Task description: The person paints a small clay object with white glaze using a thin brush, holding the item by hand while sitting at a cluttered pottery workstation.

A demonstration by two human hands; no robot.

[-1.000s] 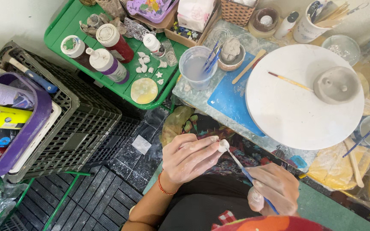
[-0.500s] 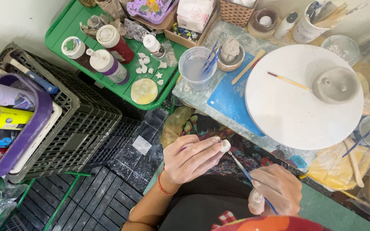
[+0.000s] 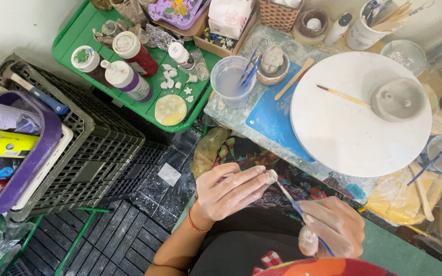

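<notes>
My left hand (image 3: pixel 228 191) pinches a small white clay piece (image 3: pixel 270 177) between fingertips, low in the head view above my lap. My right hand (image 3: pixel 333 225) grips a thin blue-handled tool (image 3: pixel 290 199) whose tip touches the clay piece. Both hands are dusted with clay. On the table beyond lies a round white turntable (image 3: pixel 344 128) carrying a grey clay bowl (image 3: pixel 399 98) and a wooden-handled brush (image 3: pixel 344 95).
A green tray (image 3: pixel 78 30) at upper left holds paint bottles, small white clay shapes and a pale round disc (image 3: pixel 170 109). A clear water cup (image 3: pixel 232 82) with blue tools stands on the blue mat (image 3: pixel 272 120). A dark plastic crate (image 3: pixel 78 153) sits at left.
My hands have stayed close together. The tool tip has shifted slightly against the clay piece; nothing else has moved.
</notes>
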